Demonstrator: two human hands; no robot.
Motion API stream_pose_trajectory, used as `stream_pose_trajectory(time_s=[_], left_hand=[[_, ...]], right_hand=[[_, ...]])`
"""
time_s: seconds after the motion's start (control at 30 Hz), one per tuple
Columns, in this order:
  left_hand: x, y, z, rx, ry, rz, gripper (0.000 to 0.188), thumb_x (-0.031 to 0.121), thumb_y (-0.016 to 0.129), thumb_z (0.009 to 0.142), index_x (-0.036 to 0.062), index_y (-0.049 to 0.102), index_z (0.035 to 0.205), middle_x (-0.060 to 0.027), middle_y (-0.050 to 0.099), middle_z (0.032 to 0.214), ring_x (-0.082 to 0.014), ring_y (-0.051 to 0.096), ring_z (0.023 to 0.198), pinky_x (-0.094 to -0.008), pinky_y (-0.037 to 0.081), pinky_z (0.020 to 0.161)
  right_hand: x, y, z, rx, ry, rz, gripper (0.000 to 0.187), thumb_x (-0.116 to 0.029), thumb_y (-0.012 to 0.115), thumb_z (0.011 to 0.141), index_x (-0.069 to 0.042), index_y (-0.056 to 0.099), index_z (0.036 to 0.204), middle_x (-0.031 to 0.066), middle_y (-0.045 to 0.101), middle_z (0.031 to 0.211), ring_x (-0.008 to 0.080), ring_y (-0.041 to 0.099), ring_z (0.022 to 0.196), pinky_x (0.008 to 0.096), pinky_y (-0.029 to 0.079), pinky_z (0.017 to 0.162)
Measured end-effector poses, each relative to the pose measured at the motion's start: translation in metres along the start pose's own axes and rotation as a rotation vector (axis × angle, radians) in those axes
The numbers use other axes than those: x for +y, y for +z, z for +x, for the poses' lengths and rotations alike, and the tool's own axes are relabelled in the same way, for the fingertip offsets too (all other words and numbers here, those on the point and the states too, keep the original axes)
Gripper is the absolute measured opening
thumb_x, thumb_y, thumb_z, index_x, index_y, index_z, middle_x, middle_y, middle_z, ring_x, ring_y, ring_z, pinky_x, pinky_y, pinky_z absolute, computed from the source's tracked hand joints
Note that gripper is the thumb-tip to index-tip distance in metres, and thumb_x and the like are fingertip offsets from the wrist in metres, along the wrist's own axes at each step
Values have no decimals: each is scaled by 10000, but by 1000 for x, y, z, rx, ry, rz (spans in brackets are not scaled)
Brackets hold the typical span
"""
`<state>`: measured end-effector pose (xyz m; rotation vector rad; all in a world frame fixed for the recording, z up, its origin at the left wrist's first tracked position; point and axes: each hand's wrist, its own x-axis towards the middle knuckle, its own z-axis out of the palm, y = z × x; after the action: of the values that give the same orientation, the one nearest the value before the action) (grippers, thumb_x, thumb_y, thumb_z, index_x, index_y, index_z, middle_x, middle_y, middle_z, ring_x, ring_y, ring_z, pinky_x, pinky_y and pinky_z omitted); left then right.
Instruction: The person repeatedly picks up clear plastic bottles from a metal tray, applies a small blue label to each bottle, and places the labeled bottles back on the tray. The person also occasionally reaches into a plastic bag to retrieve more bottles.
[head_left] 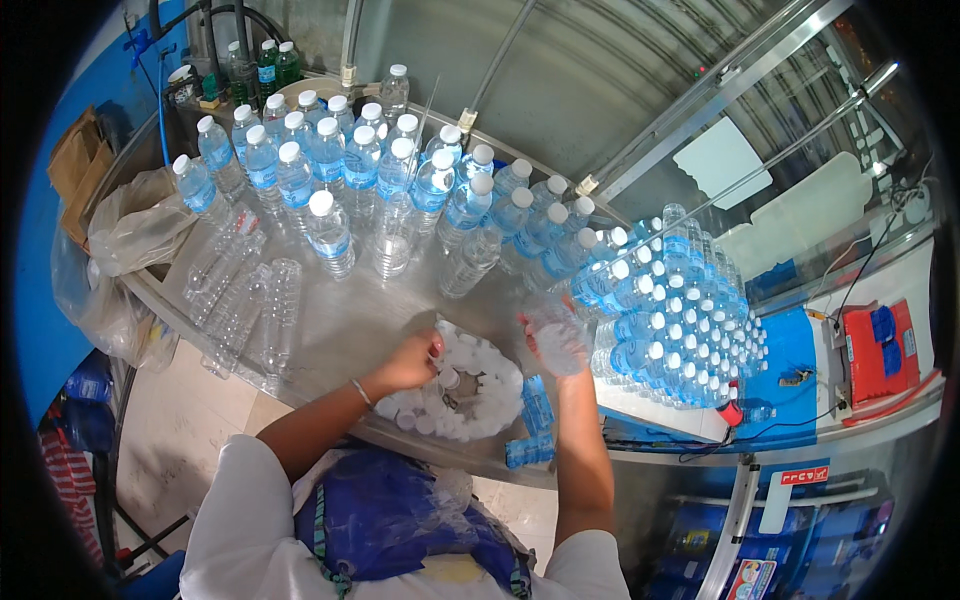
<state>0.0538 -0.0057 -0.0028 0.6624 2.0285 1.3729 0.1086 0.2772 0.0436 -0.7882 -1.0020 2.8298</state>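
**Bottle held over the caps, ready for a cap**

The bottle (556,345) sits in the right hand (543,340), fingers clamped round its upper body, just above the table (350,330) edge and right of the cap pile. It looks clear and uncapped, though motion blur hides the neck. The left hand (410,362) rests on the caps (470,395), a heap of white ones lying in a ring-like spread at the near rim; its fingertips are pinched together at the pile's left side, seemingly on a single cap, though the cap itself is too small to make out.

By the look of it, capping is the step in hand. To do it well, the person should hold the bottle upright and firm low on the shoulder so the thin wall does not buckle, bring the cap down square on the neck, and turn it without tilting.

Beyond the hands, capped bottles (330,160) with blue labels stand in a crowd across the far table, and more lie stacked at the right (670,310). Empty bottles (245,300) lie on their sides at the left, near a plastic bag (135,230).
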Motion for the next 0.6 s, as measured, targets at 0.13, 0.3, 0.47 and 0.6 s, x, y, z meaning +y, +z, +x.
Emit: stream_pose_trajectory(time_s=[0.13,0.3,0.47,0.6], left_hand=[[8,-2,-7,230,226,186,300,0,640,720,76,601,1008,-109,566,999,-287,559,949,-413,474,832],[30,17,2,-182,698,965,197,54,623,745,54,656,939,-97,578,1003,-265,521,1063,-394,435,912],[31,30,27,-282,612,757,184,70,586,807,41,610,987,-176,614,944,-361,593,927,-448,477,812],[39,54,83,22,375,209,133,77,542,871,24,570,991,-209,642,877,-381,634,819,-480,486,718]], right_hand=[[14,-21,11,-82,71,210,475,-400,544,954,18,524,1178,272,581,1072,292,627,736,292,570,555],[13,-27,19,-121,173,393,528,-406,550,952,29,461,1240,325,558,1045,269,612,660,246,552,499],[2,-12,0,-116,111,325,566,-425,535,962,16,408,1294,322,567,1008,242,607,606,236,538,482],[-13,10,-40,-116,43,23,584,-433,509,978,-27,382,1380,263,613,963,232,627,609,261,527,488]])
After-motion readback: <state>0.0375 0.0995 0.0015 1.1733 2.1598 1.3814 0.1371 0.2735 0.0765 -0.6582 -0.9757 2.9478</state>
